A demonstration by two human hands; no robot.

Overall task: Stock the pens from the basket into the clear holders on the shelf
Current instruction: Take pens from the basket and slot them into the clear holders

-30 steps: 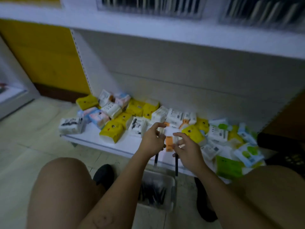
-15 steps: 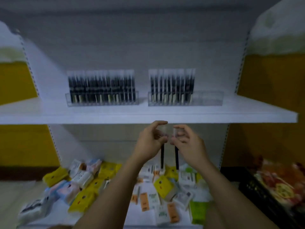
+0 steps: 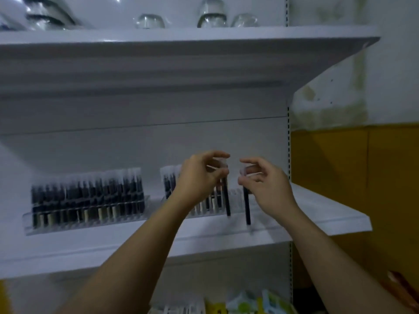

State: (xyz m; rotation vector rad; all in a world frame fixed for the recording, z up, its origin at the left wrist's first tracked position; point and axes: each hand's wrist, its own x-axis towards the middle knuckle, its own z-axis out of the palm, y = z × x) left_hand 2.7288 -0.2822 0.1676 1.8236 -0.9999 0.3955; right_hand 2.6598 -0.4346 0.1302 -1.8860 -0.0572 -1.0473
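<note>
Pinching black pen [image 3: 227, 200] by clear cap w/ L hand [image 3: 199, 177], tip down, in front of right clear holder [image 3: 265, 224] on shelf [image 3: 328, 214]. Pinching 2nd pen [image 3: 247, 207] same way w/ R hand [image 3: 267, 184], just beside 1st, tip near holder's front edge, maybe touching; too blurry. Left holder [image 3: 86, 223] packed w/ pens. Glass cups [image 3: 212, 14] up top.

Two hands [image 3: 199, 177] [image 3: 265, 184], two held pens [image 3: 227, 200] [image 3: 247, 207], two clear holders [image 3: 29, 223] [image 3: 267, 223], three glasses [image 3: 149, 21] [image 3: 212, 13] [image 3: 244, 20] overhead.

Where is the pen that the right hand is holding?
Head view, right of middle: the pen hangs upright from the right hand, over the shelf, just right of the other pen.
</note>
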